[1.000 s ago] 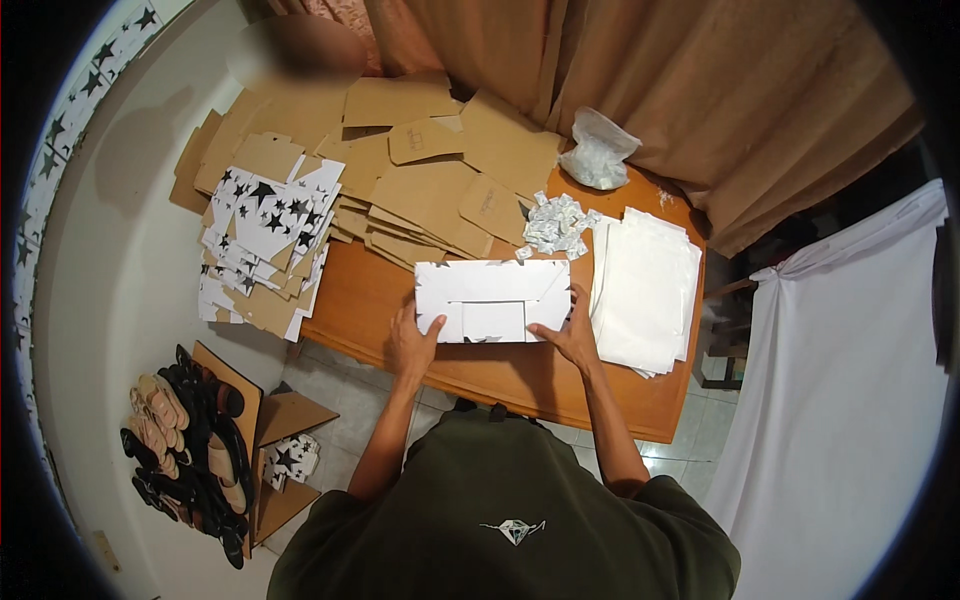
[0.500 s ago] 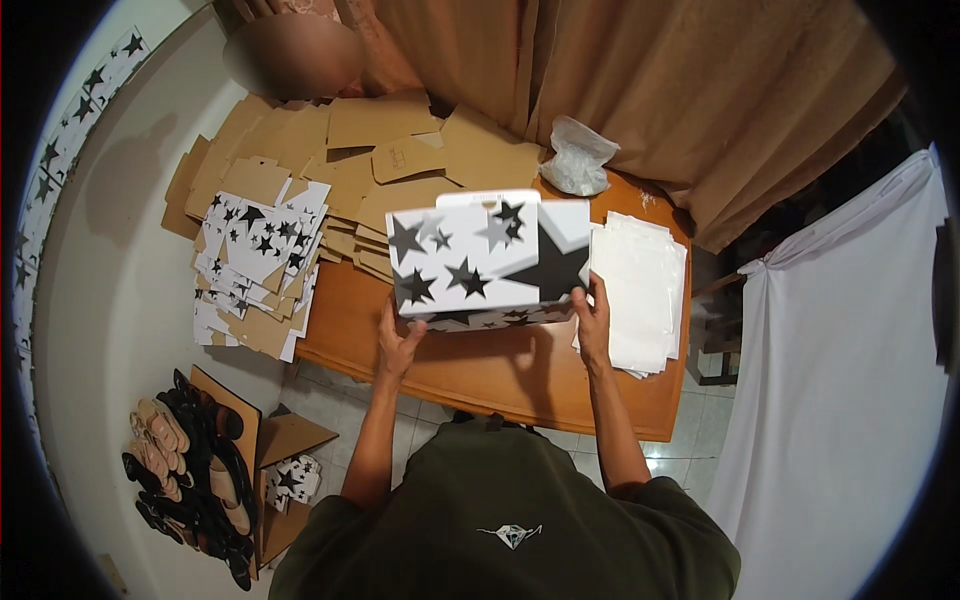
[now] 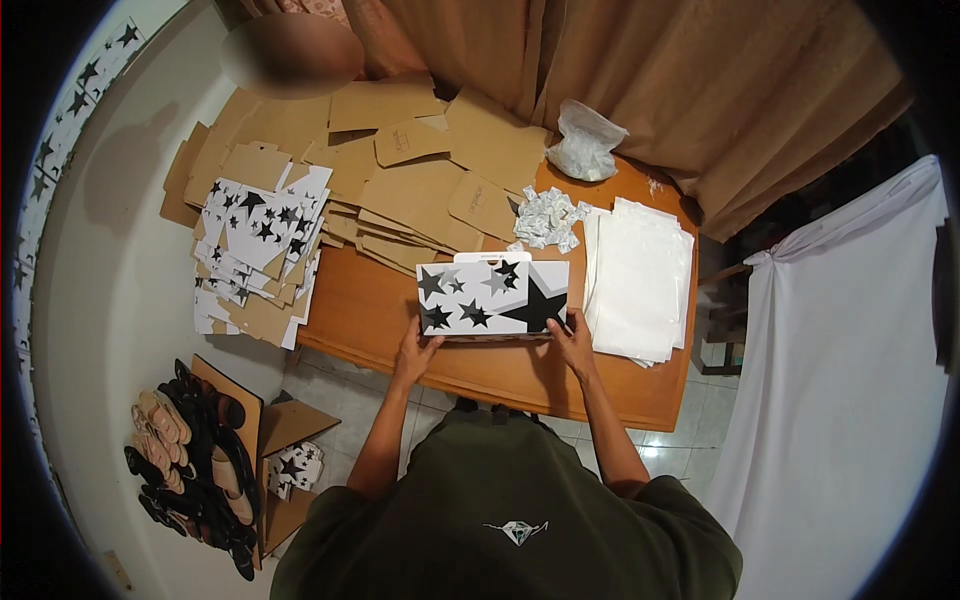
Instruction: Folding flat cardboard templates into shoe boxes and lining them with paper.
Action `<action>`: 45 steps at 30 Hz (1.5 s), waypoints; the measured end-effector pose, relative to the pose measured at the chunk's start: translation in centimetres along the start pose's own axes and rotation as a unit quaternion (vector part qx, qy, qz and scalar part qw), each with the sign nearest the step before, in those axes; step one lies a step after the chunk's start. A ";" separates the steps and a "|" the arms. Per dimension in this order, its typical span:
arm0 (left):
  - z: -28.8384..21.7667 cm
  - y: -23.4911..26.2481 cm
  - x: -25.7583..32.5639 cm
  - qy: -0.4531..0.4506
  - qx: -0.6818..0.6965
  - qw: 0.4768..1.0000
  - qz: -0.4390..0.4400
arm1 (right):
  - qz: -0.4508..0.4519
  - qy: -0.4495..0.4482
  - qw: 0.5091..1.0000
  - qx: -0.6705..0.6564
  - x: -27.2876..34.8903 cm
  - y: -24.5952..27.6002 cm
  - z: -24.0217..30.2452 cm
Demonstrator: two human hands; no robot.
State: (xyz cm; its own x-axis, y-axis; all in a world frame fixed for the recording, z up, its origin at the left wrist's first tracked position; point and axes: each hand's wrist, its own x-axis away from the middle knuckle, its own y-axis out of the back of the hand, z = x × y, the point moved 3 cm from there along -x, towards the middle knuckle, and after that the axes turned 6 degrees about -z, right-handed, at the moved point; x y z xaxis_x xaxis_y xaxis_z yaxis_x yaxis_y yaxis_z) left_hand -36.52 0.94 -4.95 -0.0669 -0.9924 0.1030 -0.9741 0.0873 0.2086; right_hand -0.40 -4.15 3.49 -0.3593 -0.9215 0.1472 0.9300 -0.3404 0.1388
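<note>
A white cardboard box (image 3: 478, 300) printed with black and grey stars is between my hands, over the near part of the wooden table. A tab stands out along its far edge. My left hand (image 3: 414, 352) grips the near left corner, with the thumb along the near side. At the near right corner my right hand (image 3: 572, 344) closes on the box, its thumb on the top face. The fingers beneath are hidden. Beyond the box lies a heap of small white packets (image 3: 548, 218). A stack of white paper sheets (image 3: 640, 280) lies to its right.
Flat brown cardboard pieces (image 3: 400, 200) cover the far left of the wooden table (image 3: 350, 312). Star-printed cardboard (image 3: 255, 235) is piled further left. A clear plastic bag (image 3: 585, 145) stands at the back. Several shoes (image 3: 195, 460) lie low on the left; a white cloth (image 3: 830, 350) hangs right.
Both hands have lowered the box and brought it nearer to me. The heap of small packets and more of the brown cardboard now show behind it.
</note>
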 end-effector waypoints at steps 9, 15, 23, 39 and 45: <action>-2.3 1.5 -0.7 -0.087 -0.115 0.989 0.032 | -0.037 -0.005 0.997 0.065 0.4 1.2 -3.6; -14.3 2.9 -4.5 -0.077 -0.014 0.987 -0.143 | -0.156 -0.110 0.975 0.111 1.7 1.2 -2.0; -18.4 -1.0 -5.9 -0.178 -0.290 0.940 0.035 | -0.080 -0.367 0.918 -0.123 2.3 -2.1 -3.8; -20.3 -7.6 2.9 -0.007 -0.095 0.994 0.049 | 0.116 0.142 0.940 0.286 1.7 -3.4 7.2; -18.3 -9.2 -0.2 0.156 0.029 0.970 0.185 | 0.128 0.127 0.931 0.316 4.7 -3.2 9.0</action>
State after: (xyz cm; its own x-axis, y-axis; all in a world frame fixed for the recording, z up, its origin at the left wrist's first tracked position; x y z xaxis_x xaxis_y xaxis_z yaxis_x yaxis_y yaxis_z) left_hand -23.56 1.89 10.91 -0.3538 -0.8190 0.4518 -0.9074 0.4176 0.0464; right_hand -5.74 -5.72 12.51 -0.0275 -0.9992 0.0294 0.7220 0.0005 0.6919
